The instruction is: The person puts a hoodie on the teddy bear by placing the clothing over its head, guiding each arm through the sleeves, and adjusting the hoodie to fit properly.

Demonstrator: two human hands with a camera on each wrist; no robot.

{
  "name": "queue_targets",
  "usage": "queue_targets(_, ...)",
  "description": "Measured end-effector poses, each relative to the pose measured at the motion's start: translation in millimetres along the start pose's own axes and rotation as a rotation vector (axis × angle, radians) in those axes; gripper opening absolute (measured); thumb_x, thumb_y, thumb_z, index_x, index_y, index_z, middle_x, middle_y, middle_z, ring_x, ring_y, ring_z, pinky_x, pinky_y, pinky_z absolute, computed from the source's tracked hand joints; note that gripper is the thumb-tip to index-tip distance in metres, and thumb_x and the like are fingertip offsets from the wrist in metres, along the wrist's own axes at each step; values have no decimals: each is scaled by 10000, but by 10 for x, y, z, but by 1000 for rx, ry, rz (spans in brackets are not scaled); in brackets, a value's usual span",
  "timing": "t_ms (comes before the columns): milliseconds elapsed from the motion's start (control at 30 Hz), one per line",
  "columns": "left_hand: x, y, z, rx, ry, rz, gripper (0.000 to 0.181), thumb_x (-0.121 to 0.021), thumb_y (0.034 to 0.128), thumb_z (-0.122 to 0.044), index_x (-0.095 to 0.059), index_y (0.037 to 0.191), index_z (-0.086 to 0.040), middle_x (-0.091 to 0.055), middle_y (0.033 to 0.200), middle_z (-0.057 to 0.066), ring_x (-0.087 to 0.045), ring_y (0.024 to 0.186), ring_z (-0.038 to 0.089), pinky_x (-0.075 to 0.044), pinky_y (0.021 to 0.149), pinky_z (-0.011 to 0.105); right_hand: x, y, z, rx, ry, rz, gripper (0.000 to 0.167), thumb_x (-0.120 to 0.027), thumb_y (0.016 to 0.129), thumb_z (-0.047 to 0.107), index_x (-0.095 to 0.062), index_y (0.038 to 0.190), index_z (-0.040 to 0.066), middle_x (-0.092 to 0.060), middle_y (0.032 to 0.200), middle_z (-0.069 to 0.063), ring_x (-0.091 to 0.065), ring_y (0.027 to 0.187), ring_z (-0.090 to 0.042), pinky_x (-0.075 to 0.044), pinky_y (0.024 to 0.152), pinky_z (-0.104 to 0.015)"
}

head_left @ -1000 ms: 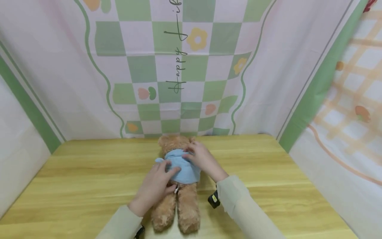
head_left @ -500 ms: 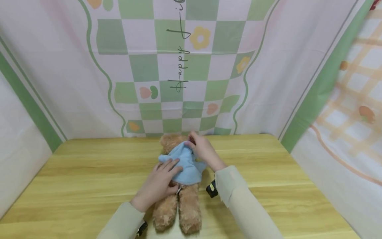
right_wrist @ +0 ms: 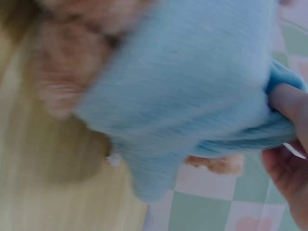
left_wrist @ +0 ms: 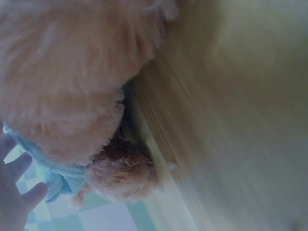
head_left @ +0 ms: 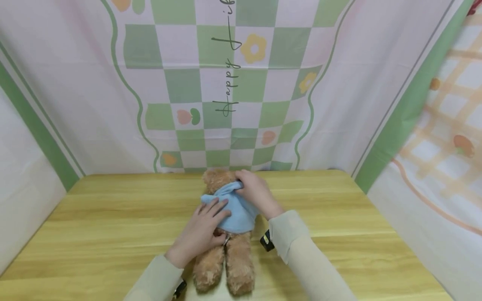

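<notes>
A brown teddy bear (head_left: 240,265) lies on the table, head toward the back wall and legs toward me. Over its torso is a small light-blue garment (head_left: 238,217), apparently a shirt, with a sleeve (right_wrist: 151,178) hanging loose in the right wrist view. My left hand (head_left: 201,232) rests on the garment's lower left part, its fingers spread, the thumb by the bear's left-hand leg. Near the neck, my right hand (head_left: 256,192) pinches the garment's bunched top edge between thumb and fingers. That hand hides part of the bear's head; whether the bear's arms are inside the sleeves, I cannot tell.
The light wood-grain table (head_left: 113,234) extends on both sides of the bear. Behind its far edge hangs a green-and-white checked cloth (head_left: 216,117). Black wrist devices, such as the right one (head_left: 267,241), sit under the cuffs.
My right hand has taken hold of the garment's top edge, pulled it up toward the head, then lowered it slightly. My left hand's fingers have flattened onto the cloth.
</notes>
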State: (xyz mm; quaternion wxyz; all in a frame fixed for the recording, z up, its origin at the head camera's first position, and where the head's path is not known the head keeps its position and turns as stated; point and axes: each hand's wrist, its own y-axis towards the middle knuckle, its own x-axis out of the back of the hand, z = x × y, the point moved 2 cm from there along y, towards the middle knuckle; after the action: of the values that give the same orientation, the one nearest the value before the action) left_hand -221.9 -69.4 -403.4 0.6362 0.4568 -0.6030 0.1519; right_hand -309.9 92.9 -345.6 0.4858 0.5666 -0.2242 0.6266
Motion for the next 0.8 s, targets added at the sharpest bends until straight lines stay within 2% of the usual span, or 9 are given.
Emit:
queue_targets(67,-2,-6,4,3,0,-11,481,-707,820,-327,-565,1258,-188,-477,1455,65,-453,1341,309,-413,1044,530,-21,-16,31,32,-36,-69,163,-736,819,110,-574,836,105,-579,824,-40,-553,733,-184,-471,645,-328)
queue_targets(167,-2,-7,9,-1,11,-39,500,-717,805,-320,-562,1257,-172,-500,1433,74,-502,1298,284,-439,1022,506,-33,-60,53,59,-13,-134,158,-747,801,79,-609,873,102,-605,855,-48,-585,774,-200,-510,687,-348)
queue_targets(300,0,-11,23,23,-2,-55,536,-738,787,-311,-558,1267,-155,-519,1415,86,-511,1293,255,-444,1010,504,-15,-148,62,90,53,-162,156,-755,773,62,-675,906,80,-630,891,-60,-613,814,-215,-528,744,-365)
queue_targets(467,23,-17,25,72,-30,-30,575,-739,798,-322,-532,1305,-147,-526,1408,92,-503,1303,247,-426,1030,510,12,-332,74,167,83,-79,201,-723,817,102,-712,1015,71,-654,981,-55,-636,870,-184,-542,755,-316)
queue_targets(633,57,-21,28,68,-35,-27,636,-740,809,-340,-501,1366,-146,-529,1398,116,-508,1295,278,-430,1025,516,33,-493,65,253,107,-3,292,-653,884,125,-677,1169,65,-641,1121,-91,-641,1005,-225,-548,816,-338)
queue_targets(800,73,-26,36,33,-12,-28,611,-715,835,-344,-499,1389,-203,-512,1409,145,-515,1278,323,-453,989,523,27,-598,-50,229,260,19,411,-598,877,54,-566,1287,25,-560,1282,-157,-562,1179,-306,-505,955,-439)
